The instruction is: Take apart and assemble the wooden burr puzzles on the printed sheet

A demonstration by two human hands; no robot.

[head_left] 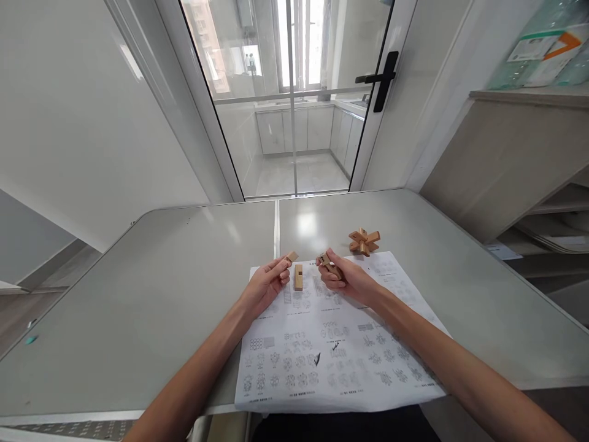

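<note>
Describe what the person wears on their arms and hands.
Nothing shows: the left hand and right hand are bare, with no gloves or watch visible. The left forearm and right forearm are uncovered, no sleeve in view.

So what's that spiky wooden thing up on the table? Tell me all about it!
The spiky wooden puzzle is made of short, light-brown square sticks locked crosswise, so ends poke out in several directions like a star. It looks put together and rests on the grey table, right at the far edge of the printed sheet. Nothing else touches it. The right hand, holding a loose wooden piece, is nearest but apart. The left hand pinches a small stick farther off.
</note>
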